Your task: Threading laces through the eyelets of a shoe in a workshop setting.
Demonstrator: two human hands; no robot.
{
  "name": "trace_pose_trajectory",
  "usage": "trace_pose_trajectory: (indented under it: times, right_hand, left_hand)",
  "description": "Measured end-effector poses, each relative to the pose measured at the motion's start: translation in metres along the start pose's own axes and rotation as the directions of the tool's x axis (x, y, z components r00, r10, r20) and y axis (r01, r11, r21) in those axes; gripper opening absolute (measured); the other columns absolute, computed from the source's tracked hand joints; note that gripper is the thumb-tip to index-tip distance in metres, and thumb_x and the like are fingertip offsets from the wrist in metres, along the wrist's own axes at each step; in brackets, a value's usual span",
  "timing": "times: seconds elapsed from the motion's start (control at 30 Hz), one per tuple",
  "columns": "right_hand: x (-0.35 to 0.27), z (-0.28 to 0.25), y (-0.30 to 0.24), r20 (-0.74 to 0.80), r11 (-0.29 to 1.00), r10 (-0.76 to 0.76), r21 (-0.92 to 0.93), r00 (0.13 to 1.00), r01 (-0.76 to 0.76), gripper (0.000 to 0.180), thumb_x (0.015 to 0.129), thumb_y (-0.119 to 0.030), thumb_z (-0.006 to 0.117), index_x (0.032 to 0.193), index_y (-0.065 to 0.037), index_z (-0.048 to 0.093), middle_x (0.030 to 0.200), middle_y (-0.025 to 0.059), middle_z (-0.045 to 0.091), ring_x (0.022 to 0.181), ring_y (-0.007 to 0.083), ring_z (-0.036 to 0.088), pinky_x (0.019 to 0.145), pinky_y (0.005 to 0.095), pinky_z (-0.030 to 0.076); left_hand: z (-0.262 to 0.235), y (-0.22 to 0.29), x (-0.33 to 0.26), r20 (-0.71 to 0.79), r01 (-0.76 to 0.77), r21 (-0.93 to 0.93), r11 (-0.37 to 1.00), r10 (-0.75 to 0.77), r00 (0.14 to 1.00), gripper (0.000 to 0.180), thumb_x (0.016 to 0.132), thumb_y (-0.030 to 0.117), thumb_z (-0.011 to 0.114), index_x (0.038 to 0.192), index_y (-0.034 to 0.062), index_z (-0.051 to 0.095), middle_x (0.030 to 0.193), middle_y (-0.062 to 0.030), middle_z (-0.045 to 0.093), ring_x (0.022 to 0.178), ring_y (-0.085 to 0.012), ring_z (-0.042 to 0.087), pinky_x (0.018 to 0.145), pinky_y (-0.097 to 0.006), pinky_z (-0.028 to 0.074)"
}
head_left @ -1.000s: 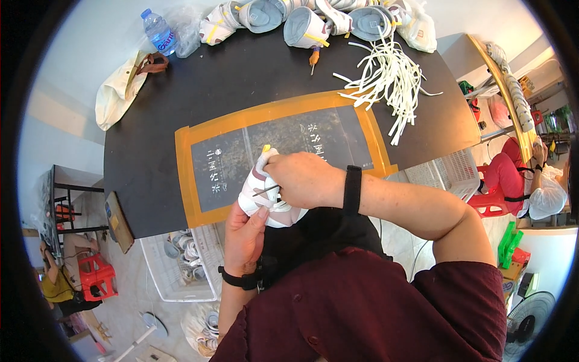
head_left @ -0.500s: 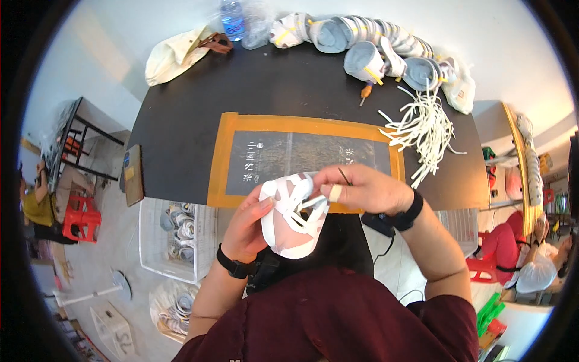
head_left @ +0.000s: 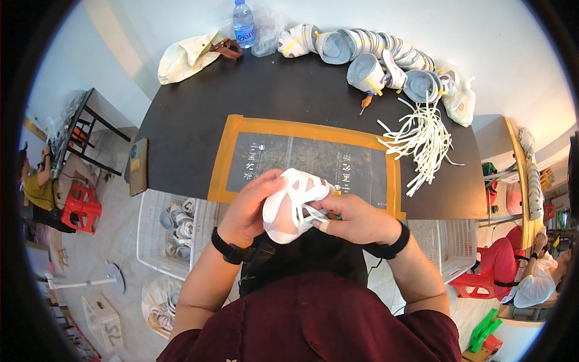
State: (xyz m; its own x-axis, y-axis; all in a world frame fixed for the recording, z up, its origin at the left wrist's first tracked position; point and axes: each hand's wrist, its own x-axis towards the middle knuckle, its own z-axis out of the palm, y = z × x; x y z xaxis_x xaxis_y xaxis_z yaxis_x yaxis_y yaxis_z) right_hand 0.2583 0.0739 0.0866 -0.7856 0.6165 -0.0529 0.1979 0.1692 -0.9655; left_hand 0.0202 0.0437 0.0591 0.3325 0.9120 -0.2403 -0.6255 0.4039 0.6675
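Pinching w/ both hands, left hand (head_left: 250, 205) & right hand (head_left: 356, 218) fingers grip white strappy shoe upper (head_left: 294, 205): prob. light, floppy, best held by edges.

dark red shirt (head_left: 313, 320), black wristbands, bandaged finger on right hand (head_left: 356, 220)

The white strappy shoe upper (head_left: 294, 205) you hold looks like smooth, matt synthetic leather, its bands cleanly cut. Under it, the tabletop (head_left: 259, 96) is a matt black surface with little shine. The cutting mat (head_left: 313, 158) on it looks like dark, slightly glossy rubbery plastic, edged with orange tape. The loose white strips (head_left: 422, 142) look like the same matt material as the upper. The water bottle (head_left: 243, 24) is clear, glossy plastic; the bag (head_left: 181, 60) beside it is cream cloth.
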Motion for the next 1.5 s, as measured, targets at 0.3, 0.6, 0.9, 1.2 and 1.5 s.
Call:
trace_pose_trajectory:
  times: [0.3,0.6,0.9,1.2,1.5]
  right_hand:
    - [0.02,0.032,0.01,-0.31,0.764,0.415,0.629,0.855,-0.142,0.014,0.095,-0.01,0.061,0.107,-0.003,0.061,0.092,-0.0022,0.063,0.083,0.0061,0.054,0.077,0.0241,0.046]
    - [0.028,0.056,0.018,-0.447,0.947,0.138,0.321,0.884,0.015,0.016,0.093,-0.009,0.064,0.108,-0.004,0.062,0.097,0.0027,0.065,0.08,0.0101,0.06,0.071,0.0276,0.05]
    - [0.029,0.068,0.023,-0.493,0.937,-0.256,-0.339,0.832,0.088,0.025,0.078,-0.003,0.067,0.102,-0.011,0.063,0.1,0.009,0.063,0.087,0.0342,0.065,0.069,0.0409,0.054]
    - [0.011,0.04,-0.03,-0.627,0.89,-0.41,-0.435,0.663,0.138,0.028,0.076,0.002,0.068,0.101,-0.009,0.065,0.099,0.0124,0.061,0.081,0.0276,0.064,0.066,0.0346,0.053]
    - [0.029,0.076,0.0,-0.647,0.968,-0.199,-0.248,0.736,0.043,0.023,0.077,0.001,0.071,0.097,-0.007,0.064,0.086,0.007,0.056,0.071,0.0196,0.058,0.062,0.0312,0.05]
  left_hand:
    - [0.014,-0.043,-0.032,-0.263,-0.341,0.338,0.877,0.436,0.861,0.028,0.101,0.025,0.05,0.123,0.0075,0.053,0.117,-0.0045,0.059,0.104,-0.0146,0.057,0.085,-0.035,0.052]
    - [0.009,-0.045,-0.035,-0.223,-0.451,0.636,0.627,0.708,0.67,0.021,0.091,0.006,0.063,0.112,0.0046,0.059,0.116,-0.0068,0.058,0.112,-0.0146,0.053,0.087,-0.029,0.049]
    - [0.002,0.014,-0.022,0.019,-0.356,0.895,0.267,0.776,0.63,0.033,0.092,0.011,0.065,0.123,0.003,0.055,0.116,-0.0105,0.059,0.11,-0.0168,0.055,0.091,-0.03,0.046]
    - [-0.015,-0.014,-0.018,-0.279,-0.392,0.153,0.907,0.42,0.864,0.017,0.096,0.011,0.062,0.11,0.004,0.055,0.108,-0.0058,0.065,0.1,-0.0131,0.062,0.089,-0.03,0.05]
    - [0.016,-0.034,-0.024,-0.299,-0.405,0.044,0.913,0.399,0.867,0.017,0.097,0.014,0.062,0.11,0.0057,0.055,0.106,-0.0049,0.063,0.097,-0.012,0.061,0.086,-0.03,0.051]
